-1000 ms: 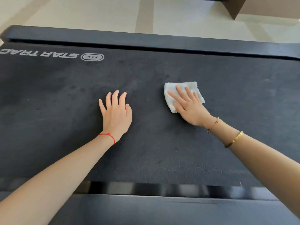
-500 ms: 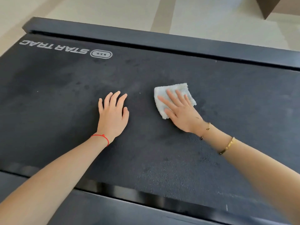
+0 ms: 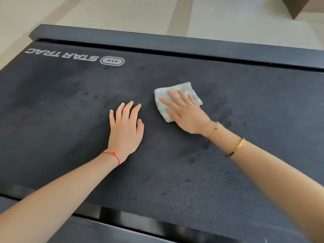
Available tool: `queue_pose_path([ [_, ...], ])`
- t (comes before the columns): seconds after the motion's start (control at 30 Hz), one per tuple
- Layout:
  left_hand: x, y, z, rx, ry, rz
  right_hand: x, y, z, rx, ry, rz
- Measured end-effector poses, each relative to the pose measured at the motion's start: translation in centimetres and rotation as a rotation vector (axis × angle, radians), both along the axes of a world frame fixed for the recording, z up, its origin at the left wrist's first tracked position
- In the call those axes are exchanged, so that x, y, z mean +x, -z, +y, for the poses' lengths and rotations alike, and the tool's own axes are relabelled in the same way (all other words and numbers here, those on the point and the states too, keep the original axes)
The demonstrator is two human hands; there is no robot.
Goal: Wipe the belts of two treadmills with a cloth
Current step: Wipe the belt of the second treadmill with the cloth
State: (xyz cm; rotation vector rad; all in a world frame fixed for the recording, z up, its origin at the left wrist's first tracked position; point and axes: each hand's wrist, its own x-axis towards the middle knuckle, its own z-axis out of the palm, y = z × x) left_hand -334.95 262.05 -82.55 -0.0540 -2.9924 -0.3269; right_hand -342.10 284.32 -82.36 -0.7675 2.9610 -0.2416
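Hands: two are showing, both lying flat on one dark treadmill belt (image 3: 228, 181).
Left hand (image 3: 125, 130): it is resting palm down on the bare belt, fingers straight and close together, gripping nothing.
Right hand (image 3: 185, 113): it is pressing down on the cloth (image 3: 177, 95) with fingers straight and slightly spread — not curling round it.
Cloth: one only, pale and folded into a rough square, lying under the right hand's fingers and sticking out beyond the fingertips; it is sitting just to the right of the left hand, apart from it.
Belt: one is in view, looking mottled with darker patches around and to the right of the right hand.
Logo: one white "STAR TRAC" mark (image 3: 75, 56) is showing upside down, well beyond the left hand and off to its left.
Rails: two — a far side rail (image 3: 175, 42) is running beyond both hands, a near side rail (image 3: 122, 232) is running under the forearms.
Wrist wear: one red string (image 3: 112, 156) is sitting on the left wrist; two gold bracelets (image 3: 235, 148) are sitting on the right forearm.
Floor: pale flooring (image 3: 122, 13) is lying past the far rail.
Containers: I am seeing none.
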Motion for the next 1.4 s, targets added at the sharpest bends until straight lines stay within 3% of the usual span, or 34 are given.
queue_pose_path([
  [0.17,-0.2,0.1,0.1,0.018,-0.005,0.009,-7.8,-0.9,5.4,-0.015,0.431,-0.059],
  [0.23,-0.3,0.2,0.0,0.023,-0.009,0.019,-9.9,-1.2,4.9,0.011,0.508,-0.101],
  [0.3,-0.3,0.2,0.0,0.026,-0.012,0.026,-10.6,-1.1,2.3,0.027,0.467,-0.099],
  [0.43,-0.2,0.2,0.0,0.02,-0.004,0.032,-8.1,-0.4,-4.5,0.093,0.141,-0.003],
  [0.53,-0.1,0.1,-0.2,0.021,-0.004,0.025,-8.1,-0.3,-4.4,0.128,0.008,0.017],
  [0.63,-0.1,0.0,-0.2,0.021,-0.004,0.026,-11.3,-0.9,0.5,0.165,0.217,0.077],
  [0.73,-0.3,0.0,-0.1,0.013,-0.012,0.017,-14.2,-1.9,5.7,0.086,0.506,-0.081],
  [0.83,-0.4,0.1,0.0,-0.001,-0.019,0.019,-15.0,-1.8,5.5,0.064,0.577,-0.14],
  [0.93,-0.4,0.3,0.1,-0.005,-0.022,0.026,-13.9,-1.5,1.3,0.075,0.433,-0.084],
  [1.07,-0.4,0.1,0.0,-0.021,-0.017,0.028,-9.7,-0.3,-4.9,0.11,0.068,-0.019],
  [1.17,-0.3,0.2,-0.3,-0.02,-0.008,0.033,-8.4,0.2,-3.7,0.072,-0.044,-0.014],
  [1.27,-0.4,0.3,-0.4,-0.008,-0.005,0.031,-10.9,-0.6,1.9,0.11,0.242,0.041],
  [1.33,-0.4,0.3,-0.3,-0.003,-0.01,0.03,-12.2,-1.5,5.3,0.042,0.448,-0.067],
  [1.4,-0.4,0.2,-0.1,-0.007,-0.012,0.029,-11.7,-1.8,6.0,0.014,0.49,-0.136],
])
